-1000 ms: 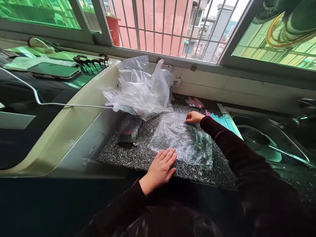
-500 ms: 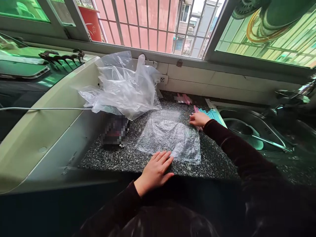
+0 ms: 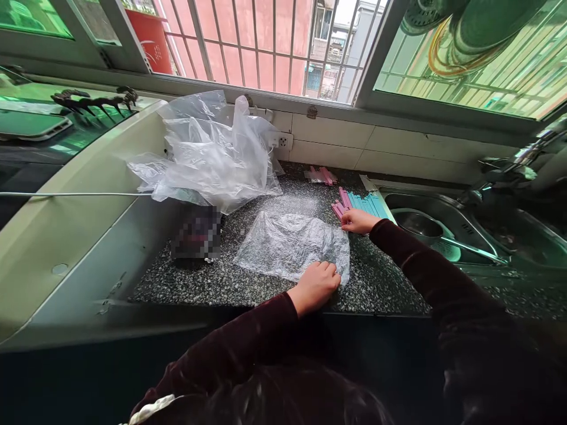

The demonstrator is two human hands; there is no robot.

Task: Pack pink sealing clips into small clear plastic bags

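A clear, crinkled plastic bag (image 3: 287, 245) lies flat on the speckled dark counter (image 3: 177, 289). At its lower right corner, my left hand (image 3: 318, 285) is closed with curled fingers on the edge. My right hand (image 3: 357, 221) pinches the bag's upper right corner. Just beyond the right hand lie pink strips (image 3: 340, 203) and a row of light blue strips (image 3: 367, 204). The fingertips of both hands are partly hidden.
A heap of clear plastic bags (image 3: 212, 156) fills the back left, by a blurred dark object (image 3: 195, 235). Farther back is a small packet of pink strips (image 3: 323, 176). The sink (image 3: 481, 233) holds a pan (image 3: 419, 224). A white cable (image 3: 75, 194) crosses the left side.
My left hand has slid right along the bag's near edge, and its spread fingers have curled onto the corner. My right hand has come down slightly to the bag's upper corner, uncovering pink strips.
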